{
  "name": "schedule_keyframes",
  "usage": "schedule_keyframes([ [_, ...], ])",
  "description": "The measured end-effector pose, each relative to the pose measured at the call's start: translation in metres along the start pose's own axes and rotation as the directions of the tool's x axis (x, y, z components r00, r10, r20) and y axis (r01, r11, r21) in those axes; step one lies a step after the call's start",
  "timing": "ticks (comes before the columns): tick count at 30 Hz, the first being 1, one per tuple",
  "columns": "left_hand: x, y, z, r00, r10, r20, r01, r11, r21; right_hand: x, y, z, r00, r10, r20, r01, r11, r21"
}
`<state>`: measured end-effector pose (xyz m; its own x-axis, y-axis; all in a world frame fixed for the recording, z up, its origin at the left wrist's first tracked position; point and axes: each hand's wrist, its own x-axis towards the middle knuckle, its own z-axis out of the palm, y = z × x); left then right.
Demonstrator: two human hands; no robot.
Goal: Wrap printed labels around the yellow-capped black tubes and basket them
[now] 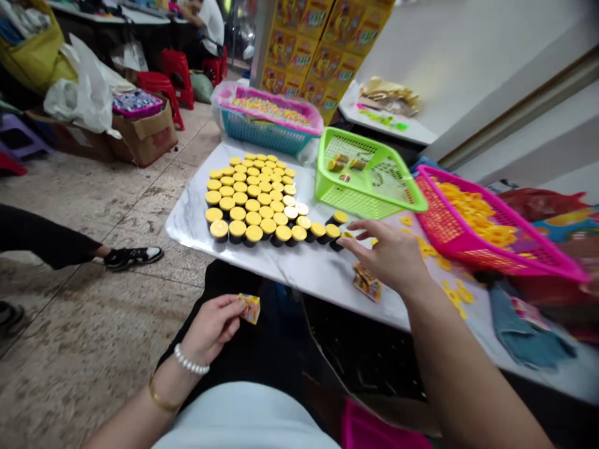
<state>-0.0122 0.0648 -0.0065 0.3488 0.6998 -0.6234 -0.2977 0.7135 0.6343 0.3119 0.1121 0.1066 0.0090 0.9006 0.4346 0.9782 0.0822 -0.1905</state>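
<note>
Jars (332, 233) just beside right fingers (369, 229)

Lidded jars (248, 199) stand on the marble table (187, 223), left of a basket (349, 201).

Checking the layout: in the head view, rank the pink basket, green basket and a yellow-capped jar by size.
pink basket
green basket
yellow-capped jar
Pink sits nearer the camera, so its lead over green is unsure.

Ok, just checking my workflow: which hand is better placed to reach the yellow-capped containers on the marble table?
Probably your right: the right hand is open over the marble table, fingertips by the end of the yellow-capped containers. The left hand is off the table, holding a small printed packet.
</note>
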Motion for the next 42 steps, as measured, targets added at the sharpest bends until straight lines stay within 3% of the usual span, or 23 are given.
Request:
schedule_keyframes([
  [3,-0.001,0.007,0.003,0.999,-0.033,0.036,0.036,0.996,-0.087,-0.026,-0.006,0.012,0.988,0.129,-0.084,-0.122,0.989,0.087],
  [6,-0.003,0.009,0.004,0.997,-0.058,0.054,0.067,0.98,-0.186,-0.053,-0.032,0.007,0.919,0.361,-0.159,-0.266,0.865,0.426],
  [8,-0.003,0.009,0.005,0.998,-0.057,0.036,0.063,0.972,-0.227,-0.075,-0.058,0.004,0.898,0.439,-0.002,-0.321,0.659,0.68],
  [12,-0.003,0.006,0.008,0.999,-0.05,-0.001,0.048,0.969,-0.244,-0.113,-0.106,0.02,0.87,0.33,0.367,-0.468,0.315,0.826],
  [14,-0.004,0.006,0.011,0.999,-0.051,0.006,0.051,0.972,-0.231,-0.121,-0.12,0.034,0.853,0.294,0.431,-0.498,0.212,0.841],
  [16,-0.005,0.007,0.013,0.998,-0.052,0.018,0.055,0.973,-0.223,-0.124,-0.127,0.046,0.846,0.284,0.451,-0.508,0.172,0.844],
  [22,-0.009,0.006,0.012,0.999,-0.038,0.023,0.043,0.965,-0.259,-0.125,-0.133,0.057,0.825,0.249,0.507,-0.55,0.149,0.822],
  [27,-0.01,0.002,0.009,0.998,-0.04,0.044,0.05,0.966,-0.255,-0.127,-0.135,0.057,0.816,0.356,0.455,-0.549,0.233,0.803],
  [33,-0.008,0.001,0.011,0.998,-0.046,0.047,0.057,0.962,-0.268,-0.125,-0.141,0.058,0.77,0.328,0.547,-0.606,0.105,0.789],
  [35,-0.008,0.001,0.012,0.996,-0.057,0.066,0.074,0.954,-0.292,-0.125,-0.142,0.059,0.76,0.338,0.555,-0.616,0.102,0.781],
  [38,-0.006,-0.001,0.011,0.994,-0.071,0.078,0.093,0.937,-0.338,-0.127,-0.141,0.06,0.777,0.365,0.513,-0.601,0.187,0.777],
  [42,-0.005,-0.004,0.011,0.995,-0.065,0.076,0.086,0.944,-0.318,-0.134,-0.139,0.059,0.857,0.327,0.398,-0.509,0.421,0.751],
])
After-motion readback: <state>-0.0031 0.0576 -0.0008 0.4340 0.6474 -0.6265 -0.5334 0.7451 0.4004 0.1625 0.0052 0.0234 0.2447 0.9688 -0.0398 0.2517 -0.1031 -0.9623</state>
